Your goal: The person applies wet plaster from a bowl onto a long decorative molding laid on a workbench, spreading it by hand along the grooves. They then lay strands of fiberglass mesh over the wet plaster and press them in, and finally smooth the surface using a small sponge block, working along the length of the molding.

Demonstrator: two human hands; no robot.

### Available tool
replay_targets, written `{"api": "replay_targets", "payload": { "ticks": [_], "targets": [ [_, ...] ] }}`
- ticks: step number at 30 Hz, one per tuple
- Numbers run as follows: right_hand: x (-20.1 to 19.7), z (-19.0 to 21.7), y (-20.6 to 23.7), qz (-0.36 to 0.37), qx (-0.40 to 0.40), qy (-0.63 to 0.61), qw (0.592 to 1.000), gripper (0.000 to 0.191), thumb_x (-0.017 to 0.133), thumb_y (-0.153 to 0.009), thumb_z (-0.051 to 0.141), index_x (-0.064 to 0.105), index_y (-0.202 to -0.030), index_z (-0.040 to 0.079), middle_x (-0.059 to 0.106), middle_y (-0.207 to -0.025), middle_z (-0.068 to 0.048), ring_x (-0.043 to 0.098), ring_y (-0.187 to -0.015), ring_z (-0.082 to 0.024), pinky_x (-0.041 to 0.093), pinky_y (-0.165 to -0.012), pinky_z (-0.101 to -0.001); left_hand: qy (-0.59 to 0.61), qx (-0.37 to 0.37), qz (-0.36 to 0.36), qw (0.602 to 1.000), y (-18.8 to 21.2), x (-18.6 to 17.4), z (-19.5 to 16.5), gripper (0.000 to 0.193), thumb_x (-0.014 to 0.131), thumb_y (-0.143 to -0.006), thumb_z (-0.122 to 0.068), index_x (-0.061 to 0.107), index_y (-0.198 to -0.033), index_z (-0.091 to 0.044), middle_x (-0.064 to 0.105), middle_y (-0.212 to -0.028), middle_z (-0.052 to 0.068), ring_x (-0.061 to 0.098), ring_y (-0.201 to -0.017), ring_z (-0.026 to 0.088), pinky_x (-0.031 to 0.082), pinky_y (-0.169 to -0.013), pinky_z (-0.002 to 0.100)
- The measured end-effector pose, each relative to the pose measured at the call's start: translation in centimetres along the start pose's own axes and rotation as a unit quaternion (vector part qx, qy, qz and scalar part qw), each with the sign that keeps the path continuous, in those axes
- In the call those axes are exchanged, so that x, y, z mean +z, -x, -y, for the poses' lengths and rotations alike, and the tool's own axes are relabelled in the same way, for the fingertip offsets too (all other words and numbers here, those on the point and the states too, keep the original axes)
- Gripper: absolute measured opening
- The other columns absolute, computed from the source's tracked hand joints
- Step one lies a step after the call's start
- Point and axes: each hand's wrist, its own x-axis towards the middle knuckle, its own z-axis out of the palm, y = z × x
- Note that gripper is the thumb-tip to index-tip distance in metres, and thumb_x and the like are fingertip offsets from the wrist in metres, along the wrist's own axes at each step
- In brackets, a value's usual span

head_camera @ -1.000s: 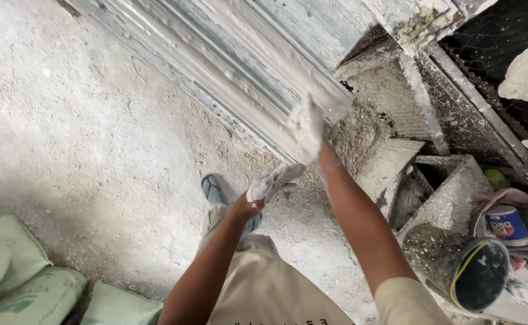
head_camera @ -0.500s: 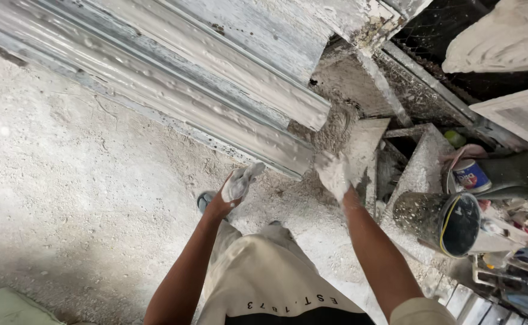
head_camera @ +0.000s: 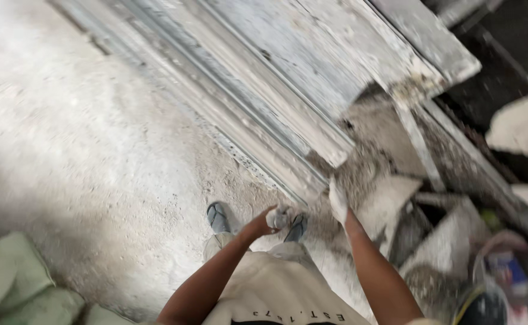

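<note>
Plaster coats both our hands at lower centre: left hand (head_camera: 274,218) curled shut around a white lump of plaster (head_camera: 284,215), right hand (head_camera: 338,201) flat and open, just below the grey moulded plaster length (head_camera: 264,114) above.

Sacks (head_camera: 11,283): pale green, plump and soft-cornered, are seen stacked on the floor at the lower left corner, touching one another; only part of the heap is shown.
Can (head_camera: 508,271): a small cylindrical container with a blue, white and red wrapper is found at the lower right, among rubble and blurred; its print cannot be made out.
Bucket (head_camera: 484,304): a dark round bucket with a yellow-green rim is cut off by the bottom right edge, just below the can; no label can be told on it.
Signs and screens: none are shown.
</note>
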Motion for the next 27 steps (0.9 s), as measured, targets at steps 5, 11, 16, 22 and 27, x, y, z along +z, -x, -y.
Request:
{"api": "replay_targets", "payload": {
  "ticks": [5,11,16,22,27],
  "targets": [
    [-2.0,2.3,-1.5,0.108,-0.291,0.314,0.897,0.044,0.054,-0.103,0.038,0.073,-0.124,0.005,0.075,-0.086,-0.013,0.068,-0.077,-0.021,0.053,-0.072,-0.0373,0.091,0.103,-0.119,0.983,-1.5,4.3,-1.6,0.051,0.08,-0.091,-0.012,0.061,-0.137,-0.008,0.07,-0.113,0.008,0.065,-0.102,0.019,0.048,-0.094,0.034],
    [-1.8,3.7,-1.9,0.153,-0.335,0.377,0.85,0.036,0.067,-0.095,0.033,0.076,-0.117,0.005,0.078,-0.089,-0.016,0.073,-0.077,-0.02,0.054,-0.072,-0.0361,0.34,-0.015,-0.32,0.884,-3.7,10.1,-4.0,0.019,0.065,-0.088,-0.006,0.061,-0.106,-0.009,0.065,-0.088,0.001,0.065,-0.075,0.015,0.055,-0.063,0.032],
    [-1.6,4.2,-0.8,0.184,-0.378,0.307,0.854,0.035,0.068,-0.094,0.032,0.077,-0.111,0.003,0.08,-0.091,-0.017,0.075,-0.083,-0.024,0.056,-0.076,-0.0369,0.579,0.227,-0.304,0.721,-5.5,11.4,-6.2,0.018,0.061,-0.099,-0.02,0.061,-0.097,-0.002,0.065,-0.084,0.012,0.067,-0.074,0.024,0.055,-0.064,0.036],
    [-1.6,4.8,-0.4,0.171,-0.347,0.343,0.856,0.035,0.066,-0.095,0.032,0.077,-0.112,0.003,0.078,-0.094,-0.019,0.077,-0.087,-0.027,0.056,-0.08,-0.0386,0.129,-0.062,-0.467,0.872,-5.3,11.4,-7.6,0.025,0.064,-0.093,-0.026,0.062,-0.104,-0.004,0.067,-0.092,0.015,0.067,-0.083,0.03,0.056,-0.071,0.04],
    [-1.7,4.7,0.0,0.189,-0.284,0.345,0.874,0.036,0.066,-0.095,0.034,0.077,-0.113,0.005,0.079,-0.087,-0.014,0.074,-0.08,-0.024,0.055,-0.075,-0.0379,-0.041,-0.159,-0.467,0.869,-3.9,11.2,-8.0,0.03,0.065,-0.091,-0.029,0.063,-0.109,-0.006,0.069,-0.1,0.018,0.066,-0.093,0.035,0.056,-0.078,0.044]
  ]
}}
